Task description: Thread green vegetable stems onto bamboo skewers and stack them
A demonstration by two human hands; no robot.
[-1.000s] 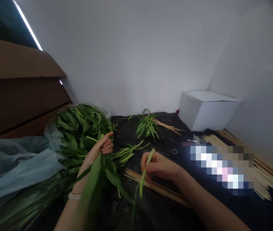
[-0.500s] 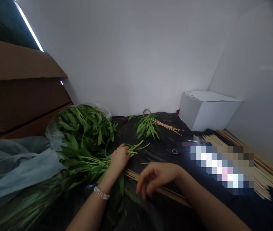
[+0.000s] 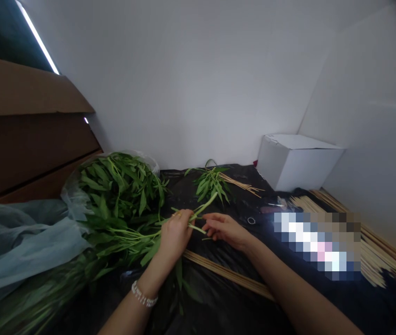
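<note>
My left hand (image 3: 177, 235) is closed around several pale green stems whose cut ends stick out to the right. Leaves of these leafy green stalks (image 3: 130, 237) fan out to the left of my wrist. At the cut ends, my right hand (image 3: 225, 230) has its fingers curled together on the tip of one green stem (image 3: 198, 228). Under both forearms, a bundle of thin wooden sticks (image 3: 231, 272) lies diagonally. Beyond my hands rests a small bunch of greens (image 3: 213, 181) with thin sticks (image 3: 243, 183) reaching out from it.
A clear plastic bag (image 3: 72, 186) packed with greens stands at the left, beside a cardboard box (image 3: 26, 88). The white box (image 3: 300, 163) sits at the back right, with piles of sticks (image 3: 372, 258) in front. Black sheeting (image 3: 177, 174) covers the surface; a small ring (image 3: 251, 220) lies on it.
My right hand has moved up and away from me, from above the stick bundle to the stem ends. My left hand keeps its hold; the stems have shifted slightly.
</note>
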